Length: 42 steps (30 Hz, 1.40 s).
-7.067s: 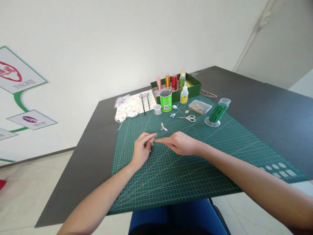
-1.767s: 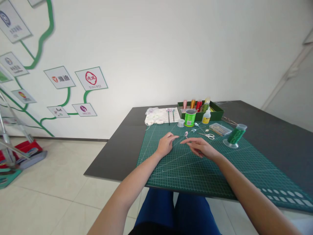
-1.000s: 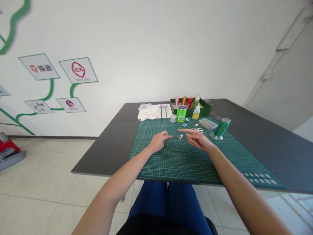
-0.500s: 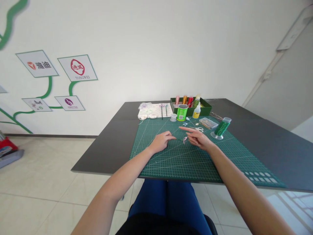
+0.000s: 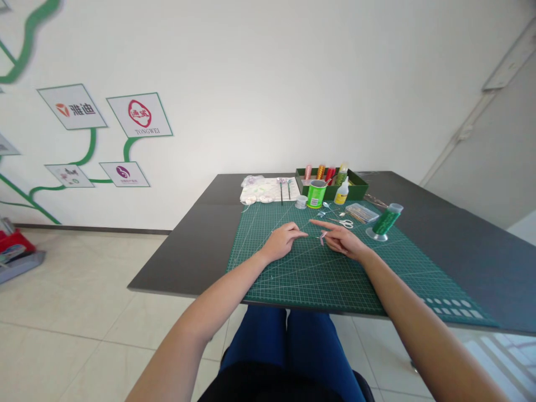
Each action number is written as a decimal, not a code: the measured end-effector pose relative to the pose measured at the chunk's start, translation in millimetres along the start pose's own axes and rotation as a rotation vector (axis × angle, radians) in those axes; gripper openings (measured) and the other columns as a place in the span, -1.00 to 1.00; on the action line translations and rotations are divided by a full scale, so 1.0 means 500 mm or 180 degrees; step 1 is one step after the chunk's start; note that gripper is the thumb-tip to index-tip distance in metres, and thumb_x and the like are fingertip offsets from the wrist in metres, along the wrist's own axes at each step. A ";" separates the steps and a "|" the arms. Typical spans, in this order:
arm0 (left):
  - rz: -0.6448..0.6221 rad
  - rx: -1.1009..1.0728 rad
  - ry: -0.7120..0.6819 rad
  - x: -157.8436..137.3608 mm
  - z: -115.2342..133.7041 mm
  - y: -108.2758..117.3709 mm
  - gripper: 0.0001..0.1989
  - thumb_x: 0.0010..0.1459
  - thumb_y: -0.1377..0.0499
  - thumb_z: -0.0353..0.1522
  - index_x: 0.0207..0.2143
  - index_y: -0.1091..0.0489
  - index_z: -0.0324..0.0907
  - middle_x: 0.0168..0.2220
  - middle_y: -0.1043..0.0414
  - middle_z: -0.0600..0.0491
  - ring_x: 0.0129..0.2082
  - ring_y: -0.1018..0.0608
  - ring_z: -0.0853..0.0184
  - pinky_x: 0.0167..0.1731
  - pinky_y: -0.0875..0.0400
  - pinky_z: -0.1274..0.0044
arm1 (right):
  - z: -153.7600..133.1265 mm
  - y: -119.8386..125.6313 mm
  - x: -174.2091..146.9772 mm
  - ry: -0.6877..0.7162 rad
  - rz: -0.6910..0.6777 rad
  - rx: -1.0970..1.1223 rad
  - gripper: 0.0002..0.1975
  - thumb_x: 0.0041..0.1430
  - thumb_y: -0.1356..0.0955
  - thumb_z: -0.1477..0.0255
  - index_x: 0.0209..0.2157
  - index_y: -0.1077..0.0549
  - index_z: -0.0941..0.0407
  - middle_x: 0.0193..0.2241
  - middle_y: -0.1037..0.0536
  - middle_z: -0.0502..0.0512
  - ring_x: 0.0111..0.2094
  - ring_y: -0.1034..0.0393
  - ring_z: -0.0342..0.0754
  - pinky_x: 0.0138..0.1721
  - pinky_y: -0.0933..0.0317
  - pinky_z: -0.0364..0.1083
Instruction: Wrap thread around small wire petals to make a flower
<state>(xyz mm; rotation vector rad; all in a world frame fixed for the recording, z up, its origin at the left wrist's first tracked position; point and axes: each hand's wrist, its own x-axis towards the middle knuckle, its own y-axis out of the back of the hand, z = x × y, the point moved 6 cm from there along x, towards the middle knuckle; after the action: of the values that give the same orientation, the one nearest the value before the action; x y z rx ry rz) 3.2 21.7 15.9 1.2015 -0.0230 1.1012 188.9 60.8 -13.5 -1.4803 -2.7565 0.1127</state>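
Note:
My left hand (image 5: 285, 241) rests low over the green cutting mat (image 5: 288, 279), thumb and forefinger pinched on the end of a thin dark green stem (image 5: 313, 237). This stem runs right to a small pink-and-white flower (image 5: 322, 239). My right hand (image 5: 344, 240) is at the flower, its forefinger stretched out to the left and its other fingers curled in by the petals. How those fingertips grip the flower is partly hidden. White-handled scissors (image 5: 345, 224) lie just beyond my right hand.
A spool of green thread (image 5: 386, 222) stands to the right, near a clear plastic case (image 5: 362, 213). Behind are a green can (image 5: 316, 194), a glue bottle (image 5: 341, 192), a white reel (image 5: 301, 202), a dark green box (image 5: 357, 191) with thread spools, and a white cloth (image 5: 268, 188).
The view has shifted slightly, so everything sits a little further right. The flower appears closer to my right fingers. Both hands keep nearly the same pose.

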 end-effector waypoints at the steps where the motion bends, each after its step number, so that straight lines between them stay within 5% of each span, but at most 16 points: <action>1: 0.0062 -0.0036 0.0004 0.000 0.000 0.001 -0.62 0.36 0.02 -0.50 0.00 -0.55 -0.12 -0.21 -0.44 -0.02 -0.18 -0.48 0.31 -0.14 -0.40 0.47 | 0.000 -0.001 0.000 -0.0005 0.0002 -0.0012 -0.24 0.19 -0.33 0.38 0.37 -0.12 0.34 -0.84 -0.12 -0.25 -0.81 0.19 -0.25 -0.73 0.26 -0.20; 13: 0.0571 -0.0516 0.0218 0.003 -0.005 0.016 -0.71 0.35 -0.08 -0.45 -0.08 -0.59 -0.11 -0.26 -0.47 0.00 -0.24 -0.51 0.34 -0.16 -0.42 0.48 | 0.008 -0.015 0.007 -0.0138 -0.0074 -0.0670 -0.23 0.21 -0.33 0.28 0.35 -0.15 0.36 -0.83 -0.16 -0.23 -0.82 0.14 -0.24 -0.75 0.23 -0.22; 42: 0.0984 -0.1036 0.0781 0.003 -0.058 0.028 -0.73 0.28 -0.10 -0.50 -0.10 -0.58 -0.19 -0.26 -0.43 0.00 -0.31 -0.47 0.37 -0.23 -0.40 0.51 | 0.010 -0.020 0.005 -0.0098 -0.0309 -0.1321 -0.41 0.23 -0.29 0.26 0.15 -0.45 0.39 -0.83 -0.19 -0.19 -0.81 0.04 -0.23 -0.72 0.19 -0.18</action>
<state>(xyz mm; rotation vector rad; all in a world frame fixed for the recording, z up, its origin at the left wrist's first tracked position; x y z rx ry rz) -20.8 43.5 14.5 0.7810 -0.1976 1.4480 178.9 57.1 -18.1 -1.4151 -2.9996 -0.4688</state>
